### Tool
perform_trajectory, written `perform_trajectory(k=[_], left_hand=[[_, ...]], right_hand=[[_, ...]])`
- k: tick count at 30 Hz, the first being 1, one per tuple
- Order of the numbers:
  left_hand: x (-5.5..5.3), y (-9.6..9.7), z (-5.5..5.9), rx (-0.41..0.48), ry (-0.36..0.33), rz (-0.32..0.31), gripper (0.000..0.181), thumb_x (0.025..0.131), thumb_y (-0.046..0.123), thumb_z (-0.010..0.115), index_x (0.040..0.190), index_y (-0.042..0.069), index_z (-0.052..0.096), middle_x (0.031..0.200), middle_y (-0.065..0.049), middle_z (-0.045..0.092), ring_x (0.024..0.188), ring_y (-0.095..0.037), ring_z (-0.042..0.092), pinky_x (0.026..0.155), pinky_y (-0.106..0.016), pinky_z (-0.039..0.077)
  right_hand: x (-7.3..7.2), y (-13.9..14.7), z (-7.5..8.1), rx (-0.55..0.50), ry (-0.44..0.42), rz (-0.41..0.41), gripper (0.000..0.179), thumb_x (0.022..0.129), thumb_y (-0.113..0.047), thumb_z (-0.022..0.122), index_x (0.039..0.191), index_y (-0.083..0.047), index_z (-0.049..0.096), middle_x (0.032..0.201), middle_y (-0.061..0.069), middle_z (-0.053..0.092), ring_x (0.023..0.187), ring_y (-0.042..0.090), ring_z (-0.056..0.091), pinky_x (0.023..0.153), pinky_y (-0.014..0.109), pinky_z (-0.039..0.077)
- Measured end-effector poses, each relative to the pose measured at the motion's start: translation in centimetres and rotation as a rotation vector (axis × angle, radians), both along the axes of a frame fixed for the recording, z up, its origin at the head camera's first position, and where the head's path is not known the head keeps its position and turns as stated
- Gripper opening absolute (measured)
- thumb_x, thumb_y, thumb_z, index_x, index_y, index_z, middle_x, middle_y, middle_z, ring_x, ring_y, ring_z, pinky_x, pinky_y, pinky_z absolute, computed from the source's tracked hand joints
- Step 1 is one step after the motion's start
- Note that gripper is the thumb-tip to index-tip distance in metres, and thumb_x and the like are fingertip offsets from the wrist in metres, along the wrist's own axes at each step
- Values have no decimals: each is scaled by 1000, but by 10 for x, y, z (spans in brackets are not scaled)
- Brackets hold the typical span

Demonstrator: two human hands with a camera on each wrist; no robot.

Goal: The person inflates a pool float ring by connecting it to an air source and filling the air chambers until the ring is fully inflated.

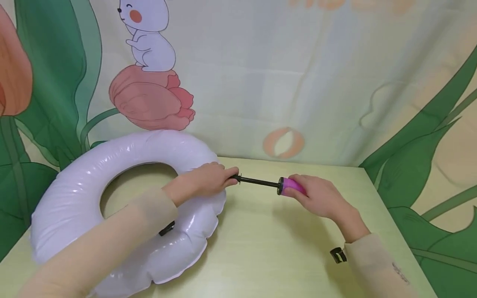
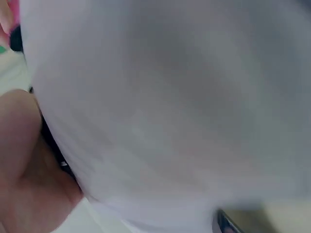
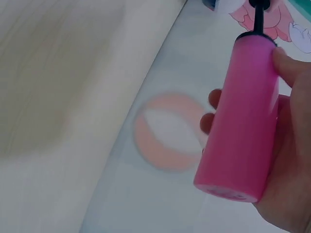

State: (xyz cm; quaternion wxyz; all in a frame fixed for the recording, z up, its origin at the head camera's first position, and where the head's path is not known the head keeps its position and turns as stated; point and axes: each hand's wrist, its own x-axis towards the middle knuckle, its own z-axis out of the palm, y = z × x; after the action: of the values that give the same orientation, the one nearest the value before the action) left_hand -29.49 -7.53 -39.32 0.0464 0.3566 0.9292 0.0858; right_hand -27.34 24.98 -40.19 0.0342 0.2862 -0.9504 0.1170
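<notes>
A white inflatable swim ring (image 1: 71,194) lies on the left of the table, plump, with wrinkled seams. In front of its right side, my left hand (image 1: 205,179) grips the black end of a hand pump. The pump's thin black rod (image 1: 258,181) is drawn out between my hands. My right hand (image 1: 324,196) holds the pink pump barrel (image 3: 238,121), fingers and thumb wrapped round it. In the left wrist view, the ring (image 2: 160,107) fills most of the picture and the left hand (image 2: 29,170) is beside it. The pump's join with the ring is hidden.
The pale wooden table (image 1: 275,248) extends to the right and front. A cloth backdrop (image 1: 238,103) printed with tulips and a white animal hangs behind it. A black clip (image 1: 338,255) sits at the right sleeve (image 1: 376,265).
</notes>
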Motion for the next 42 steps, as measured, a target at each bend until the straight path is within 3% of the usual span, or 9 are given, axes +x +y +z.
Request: perform_trajectory(k=[8, 14, 19, 23, 27, 33, 37, 42], left_hand=[[3, 34, 7, 37, 71, -74, 19, 109, 29, 52, 99, 14, 49, 70, -3, 48, 69, -26, 53, 68, -41, 45], [1, 20, -1, 69, 19, -68, 16, 109, 30, 52, 100, 17, 51, 69, 0, 49, 69, -22, 52, 70, -36, 44], [-1, 7, -2, 118, 12, -44, 15, 109, 24, 53, 96, 16, 51, 67, 2, 44, 66, -19, 48, 69, -35, 43], [-1, 18, 3, 141, 35, -92, 16, 109, 23, 53, 96, 14, 52, 67, 2, 43, 65, -20, 47, 67, -35, 42], [0, 30, 5, 115, -5, -101, 18, 110, 27, 52, 97, 15, 50, 68, 2, 42, 67, -19, 48, 67, -34, 41], [-4, 13, -1, 119, -59, -54, 14, 109, 30, 52, 100, 18, 54, 70, 3, 47, 70, -18, 51, 71, -33, 42], [-8, 2, -2, 153, -37, -21, 12, 109, 25, 54, 99, 17, 55, 69, 3, 46, 70, -18, 51, 73, -34, 43], [-8, 19, -1, 190, 9, -68, 16, 109, 25, 53, 98, 15, 53, 69, 4, 41, 67, -17, 48, 68, -33, 41]], right_hand=[[-2, -38, -3, -7, 123, 82, 44, 103, -52, 57, 122, -13, 63, 85, -4, 56, 68, 15, 53, 63, 35, 44], [-1, -18, -5, -5, 44, 29, 40, 102, -57, 55, 116, -20, 64, 82, -8, 54, 71, 14, 52, 66, 36, 42], [-5, 4, -4, -2, 35, -15, 41, 102, -53, 58, 123, -19, 65, 91, -7, 60, 76, 14, 53, 69, 37, 43], [-7, -15, -1, 8, 69, 29, 45, 102, -54, 57, 127, -16, 64, 90, -4, 60, 73, 15, 54, 69, 38, 43], [-7, -41, -1, 4, 70, 85, 48, 103, -59, 51, 121, -16, 63, 84, -6, 56, 69, 14, 52, 65, 37, 43], [-6, -22, -2, -14, 29, 44, 37, 102, -54, 57, 115, -20, 64, 86, -7, 58, 75, 14, 54, 69, 38, 45], [-10, -1, -1, 32, 69, 0, 42, 103, -49, 60, 128, -16, 65, 99, -3, 65, 86, 18, 59, 78, 45, 46], [-16, -18, 1, 96, 176, 51, 52, 103, -51, 57, 135, -11, 62, 113, 6, 68, 103, 25, 64, 86, 52, 47]])
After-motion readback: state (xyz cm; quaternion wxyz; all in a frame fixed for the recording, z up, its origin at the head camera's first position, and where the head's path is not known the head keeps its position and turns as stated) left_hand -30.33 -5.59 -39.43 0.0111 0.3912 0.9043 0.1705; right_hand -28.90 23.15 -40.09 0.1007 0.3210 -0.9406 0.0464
